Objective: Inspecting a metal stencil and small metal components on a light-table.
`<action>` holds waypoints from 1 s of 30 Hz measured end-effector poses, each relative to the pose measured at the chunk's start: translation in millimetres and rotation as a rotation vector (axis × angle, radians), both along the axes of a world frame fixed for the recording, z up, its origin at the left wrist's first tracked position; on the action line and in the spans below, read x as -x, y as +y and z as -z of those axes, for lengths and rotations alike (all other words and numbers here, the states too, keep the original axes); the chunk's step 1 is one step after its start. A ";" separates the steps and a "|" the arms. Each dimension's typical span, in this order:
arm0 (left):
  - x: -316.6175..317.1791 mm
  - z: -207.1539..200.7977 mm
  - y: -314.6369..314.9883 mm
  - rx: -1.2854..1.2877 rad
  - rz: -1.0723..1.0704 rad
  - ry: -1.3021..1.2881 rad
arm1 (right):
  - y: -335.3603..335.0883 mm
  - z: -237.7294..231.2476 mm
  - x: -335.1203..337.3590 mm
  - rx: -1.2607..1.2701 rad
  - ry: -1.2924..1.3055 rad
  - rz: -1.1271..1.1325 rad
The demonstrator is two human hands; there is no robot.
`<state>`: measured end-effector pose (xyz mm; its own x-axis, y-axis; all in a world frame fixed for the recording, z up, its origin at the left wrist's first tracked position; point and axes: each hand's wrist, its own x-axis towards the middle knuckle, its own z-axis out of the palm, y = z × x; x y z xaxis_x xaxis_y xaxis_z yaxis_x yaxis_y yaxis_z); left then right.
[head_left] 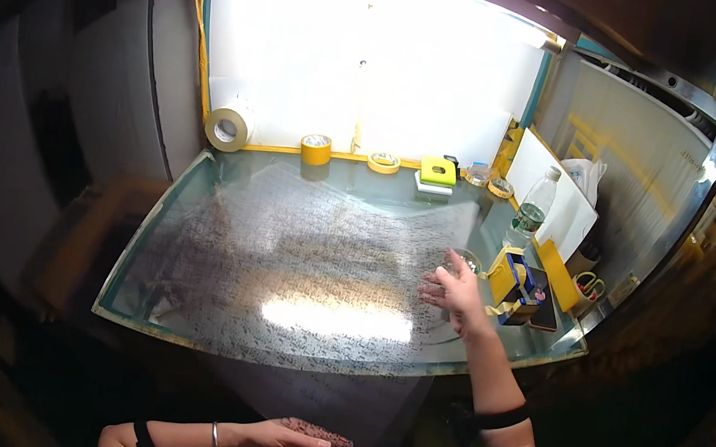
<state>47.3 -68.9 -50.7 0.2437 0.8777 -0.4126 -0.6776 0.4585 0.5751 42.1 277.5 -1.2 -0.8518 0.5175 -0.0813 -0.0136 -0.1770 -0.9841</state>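
A thin see-through sheet [316, 250] with dark speckled print covers much of the glass tabletop [135, 240], and its near part hangs over the front edge. My left hand [309, 443] is low in front, by this hanging part. Its fingers show speckled through the sheet while the thumb lies on the near side, holding it. At the sheet's right side is my right hand [456, 297], fingers stretched and spread. Some of its fingertips look speckled too, apparently beneath the sheet. Partly behind that hand stands a small round dish [473, 259] with pale bits.
Along the back stand tape rolls [316, 151], a large white roll [229, 125] and a yellow-green hole punch [438, 173]. On the right are a bottle [533, 209], a blue-and-yellow tape dispenser [512, 285], a phone [544, 304] and scissors [590, 285] in a cup. A bright panel [364, 65] rises behind.
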 end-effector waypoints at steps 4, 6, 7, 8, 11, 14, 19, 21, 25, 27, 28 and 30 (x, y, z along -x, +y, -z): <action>-5.5 5.7 6.6 0.007 0.065 0.046 | -15.0 -7.8 6.0 -0.297 0.321 0.031; -4.0 -4.8 4.4 0.009 -0.037 0.135 | -30.3 -26.2 -4.0 -0.225 0.421 0.094; 1.8 -10.4 2.8 0.012 -0.075 0.196 | -29.2 -26.8 -8.0 -0.149 0.487 0.140; 10.4 -14.9 1.6 0.019 -0.108 0.250 | -27.8 -25.1 -12.4 -0.070 0.545 0.191; 44.9 -50.2 -16.8 0.018 -0.312 0.620 | -23.2 -14.8 -27.0 0.100 0.620 0.396; 96.8 -69.9 -34.4 0.040 -0.679 1.080 | -14.8 -0.5 -46.3 0.175 0.550 0.378; 177.6 -34.6 -85.1 0.043 -1.309 2.111 | -30.4 11.4 -62.0 0.258 0.271 0.085; 158.2 -45.3 -58.8 0.072 -1.332 2.120 | -35.8 8.4 -66.9 0.248 0.169 -0.012; 91.5 -50.0 8.9 -0.335 -0.743 1.265 | -55.3 13.9 -57.5 0.238 0.193 -0.153; 60.7 -54.3 41.7 -0.232 -0.456 0.828 | -70.1 7.5 -49.8 0.240 0.231 -0.188; 48.0 -54.6 58.1 -0.249 -0.406 0.622 | -75.7 3.5 -48.5 0.239 0.254 -0.196; 41.2 -46.1 85.5 -0.342 -0.532 0.355 | -86.8 2.1 -43.0 0.243 0.295 -0.246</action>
<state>6.2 16.6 -4.6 -0.3499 0.9343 -0.0683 -0.5048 -0.1266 0.8539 85.1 190.6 -3.3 -0.9520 0.2929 0.0887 -0.2155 -0.4356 -0.8740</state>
